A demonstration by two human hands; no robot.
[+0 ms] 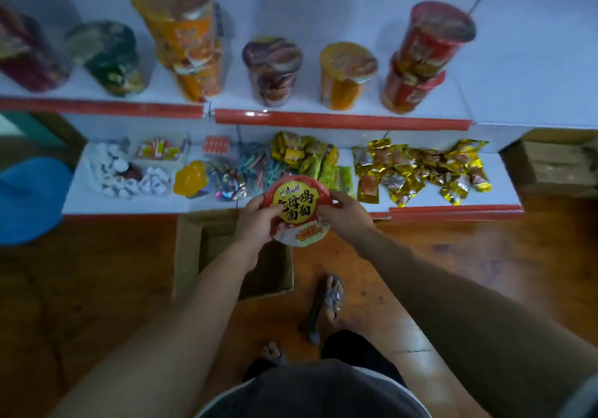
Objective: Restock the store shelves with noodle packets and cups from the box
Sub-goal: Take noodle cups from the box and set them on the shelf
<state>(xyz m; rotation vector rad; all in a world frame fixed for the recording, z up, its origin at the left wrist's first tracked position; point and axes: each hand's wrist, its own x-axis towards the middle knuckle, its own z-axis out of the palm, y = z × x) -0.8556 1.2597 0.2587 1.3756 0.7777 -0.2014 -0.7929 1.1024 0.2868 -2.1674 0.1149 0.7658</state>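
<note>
Item: one noodle cup (299, 210), lid facing me, held over the box (191, 246), my left hand (257, 223) and right hand (344, 215) curled round opposite rims. Cup shelf (339, 119) lies above, ahead; box apparently empty.

Arms (200, 304): bare from fingers (275, 213) to above the elbows.
Sleeve (586, 398): grey edge, far up the right arm from the fingers.
Shirt (310, 391): dark grey, paler edge band.
Shorts (356, 349): black.
Sandal (326, 302): dark, strapped, below the right fingers.
</note>
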